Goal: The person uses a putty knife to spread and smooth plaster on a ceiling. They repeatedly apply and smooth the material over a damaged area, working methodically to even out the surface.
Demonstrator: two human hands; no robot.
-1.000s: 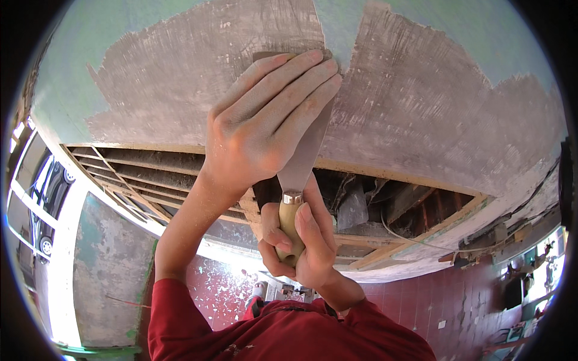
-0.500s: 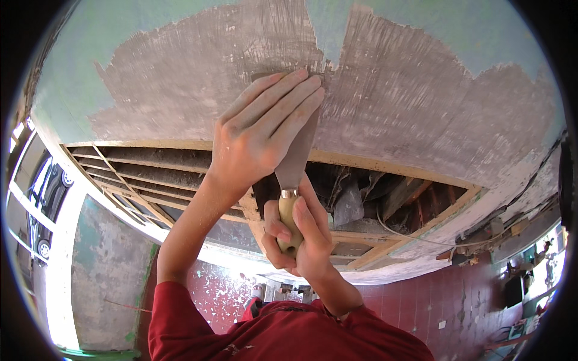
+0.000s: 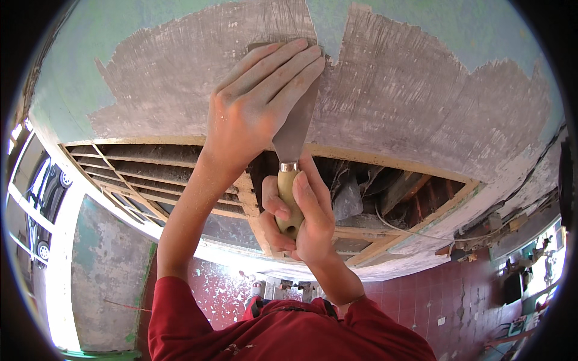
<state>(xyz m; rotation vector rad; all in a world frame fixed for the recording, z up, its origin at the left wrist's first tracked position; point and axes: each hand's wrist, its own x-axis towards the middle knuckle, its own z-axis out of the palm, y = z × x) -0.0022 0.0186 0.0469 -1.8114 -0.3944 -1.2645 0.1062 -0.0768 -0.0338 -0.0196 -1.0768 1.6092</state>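
Note:
A scraper with a wide metal blade (image 3: 294, 135) and a pale wooden handle (image 3: 288, 195) lies flat against a painted surface (image 3: 421, 36) overhead. My left hand (image 3: 256, 105) presses its straight fingers onto the blade, near the blade's upper edge. My right hand (image 3: 304, 219) is wrapped around the handle below. The blade's tip meets a narrow strip of pale green paint between two scraped grey patches (image 3: 415, 102). Most of the blade is hidden under my left fingers.
Below the scraped area an opening (image 3: 180, 174) shows wooden laths, beams and a loose cable (image 3: 421, 231). A red-tiled surface (image 3: 457, 301) lies at the lower right, a worn grey panel (image 3: 102, 271) at the lower left. A bright window (image 3: 30, 198) is at the far left.
Both hands and the scraper have slid a little upward along the surface, toward the green strip. The grips are unchanged.

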